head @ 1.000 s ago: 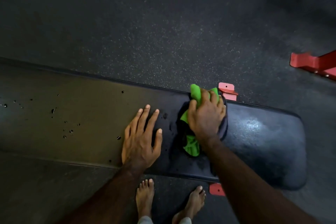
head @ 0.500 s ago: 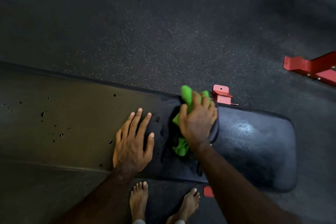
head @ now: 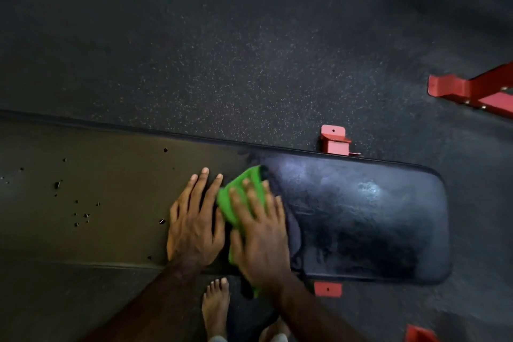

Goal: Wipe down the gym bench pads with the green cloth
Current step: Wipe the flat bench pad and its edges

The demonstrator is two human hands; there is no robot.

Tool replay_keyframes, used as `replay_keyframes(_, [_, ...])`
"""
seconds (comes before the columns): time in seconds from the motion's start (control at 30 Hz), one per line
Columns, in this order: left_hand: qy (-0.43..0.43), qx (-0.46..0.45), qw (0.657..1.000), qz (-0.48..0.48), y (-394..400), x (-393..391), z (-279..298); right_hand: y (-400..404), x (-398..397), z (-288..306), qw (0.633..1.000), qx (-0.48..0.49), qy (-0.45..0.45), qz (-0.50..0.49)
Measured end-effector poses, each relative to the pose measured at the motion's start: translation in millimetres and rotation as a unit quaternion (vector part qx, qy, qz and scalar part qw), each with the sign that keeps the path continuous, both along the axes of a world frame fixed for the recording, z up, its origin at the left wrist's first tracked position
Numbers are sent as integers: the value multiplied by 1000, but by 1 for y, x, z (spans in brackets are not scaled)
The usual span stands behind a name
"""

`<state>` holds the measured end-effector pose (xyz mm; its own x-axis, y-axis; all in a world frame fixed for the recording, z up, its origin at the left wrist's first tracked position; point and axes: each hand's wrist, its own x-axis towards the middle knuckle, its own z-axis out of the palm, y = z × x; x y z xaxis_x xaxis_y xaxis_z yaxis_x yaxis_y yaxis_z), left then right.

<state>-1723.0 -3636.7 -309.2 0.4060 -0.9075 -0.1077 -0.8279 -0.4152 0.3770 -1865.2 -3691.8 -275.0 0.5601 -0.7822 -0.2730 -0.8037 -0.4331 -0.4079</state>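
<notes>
Directly under right hand: green cloth.

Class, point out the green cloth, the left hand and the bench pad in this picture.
green cloth [head: 241, 191]: head view, on the bare fold above the fingers.
left hand [head: 194, 226]: head view, on the back of the hand.
bench pad [head: 369, 219]: head view, on the shiny wiped top surface.

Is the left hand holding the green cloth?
No, the left hand lies flat and bare on the bench pad; the right hand presses the green cloth.
</notes>
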Motion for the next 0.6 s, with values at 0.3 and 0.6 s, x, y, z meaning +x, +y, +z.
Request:
replay_keyframes(0.3, [-10,-9,1000,9,-1,-2,-1,5,-39,-7,978,-34,20,-204])
replay_keyframes(0.6, [-13,-22,1000,11,-1,-2,-1,25,-75,-12,998,-41,29,49])
